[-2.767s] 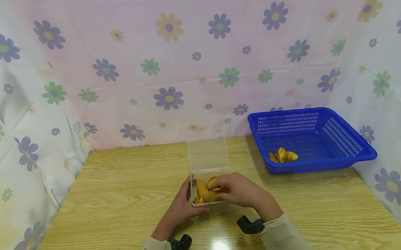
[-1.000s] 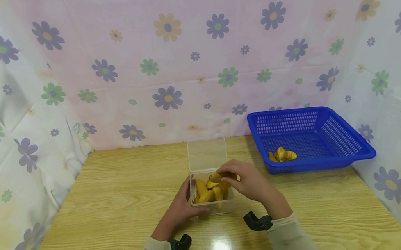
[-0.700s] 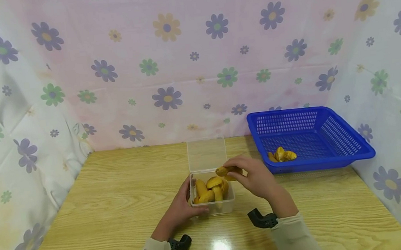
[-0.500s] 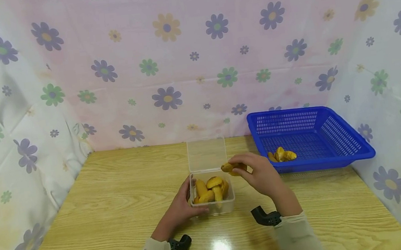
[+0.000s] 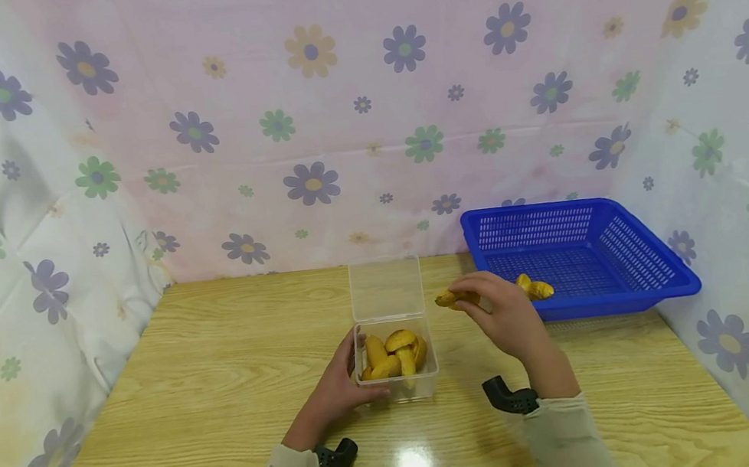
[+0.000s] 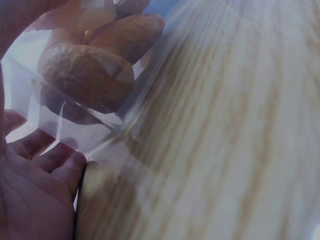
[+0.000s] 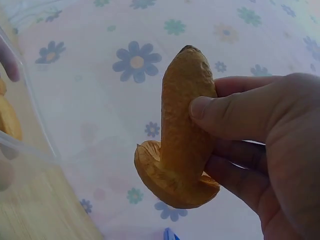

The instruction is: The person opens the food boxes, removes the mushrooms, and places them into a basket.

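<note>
My right hand (image 5: 509, 314) pinches a yellow-brown mushroom (image 7: 186, 115) by its thick stem, thumb on one side and fingers on the other. In the right wrist view the cap points down and the stem's darker tip points up. The hand is right of the clear plastic box (image 5: 427, 387) and overlaps the blue basket's near left corner in the head view. My left hand (image 5: 340, 388) grips the box's left side, thumb along the front and fingers along the side. Several mushrooms (image 5: 401, 341) lie in the box, whose clear lid (image 5: 386, 290) stands folded back.
A blue plastic basket (image 5: 605, 307) with slotted walls stands at the back right of the wooden table (image 5: 220, 343). Yellow mushrooms (image 5: 539, 290) lie in its near left corner, partly hidden by my right hand. A flowered cloth (image 5: 367, 111) hangs behind and at both sides.
My right hand, at first inside the box, has lifted a mushroom out and carried it right and back, towards the basket. My left hand and the box have stayed put.
</note>
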`<state>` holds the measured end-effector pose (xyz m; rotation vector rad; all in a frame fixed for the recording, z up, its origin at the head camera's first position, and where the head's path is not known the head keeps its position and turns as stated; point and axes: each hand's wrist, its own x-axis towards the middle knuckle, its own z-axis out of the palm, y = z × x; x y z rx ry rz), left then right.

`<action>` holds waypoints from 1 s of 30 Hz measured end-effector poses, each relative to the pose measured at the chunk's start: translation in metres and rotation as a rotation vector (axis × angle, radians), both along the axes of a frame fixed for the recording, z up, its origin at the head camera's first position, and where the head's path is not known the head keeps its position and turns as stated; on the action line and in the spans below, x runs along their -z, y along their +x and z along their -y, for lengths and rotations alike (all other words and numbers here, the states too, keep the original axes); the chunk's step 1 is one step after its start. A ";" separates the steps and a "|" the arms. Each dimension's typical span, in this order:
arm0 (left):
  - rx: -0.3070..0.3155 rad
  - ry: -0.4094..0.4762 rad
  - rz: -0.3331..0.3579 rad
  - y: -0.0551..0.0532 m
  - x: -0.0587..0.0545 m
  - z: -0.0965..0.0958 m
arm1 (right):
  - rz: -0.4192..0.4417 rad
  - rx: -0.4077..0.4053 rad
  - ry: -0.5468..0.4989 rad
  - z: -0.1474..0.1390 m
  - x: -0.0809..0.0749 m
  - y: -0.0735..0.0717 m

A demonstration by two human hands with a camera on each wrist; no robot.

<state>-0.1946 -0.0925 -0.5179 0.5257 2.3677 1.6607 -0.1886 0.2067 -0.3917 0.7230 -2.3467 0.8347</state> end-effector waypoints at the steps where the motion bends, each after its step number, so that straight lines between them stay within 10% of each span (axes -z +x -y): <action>1: 0.000 -0.001 0.000 0.000 0.000 0.000 | 0.004 0.009 -0.006 -0.001 0.000 0.000; 30: 0.008 0.001 -0.009 0.001 -0.001 0.000 | -0.023 0.233 -0.079 -0.043 0.007 -0.008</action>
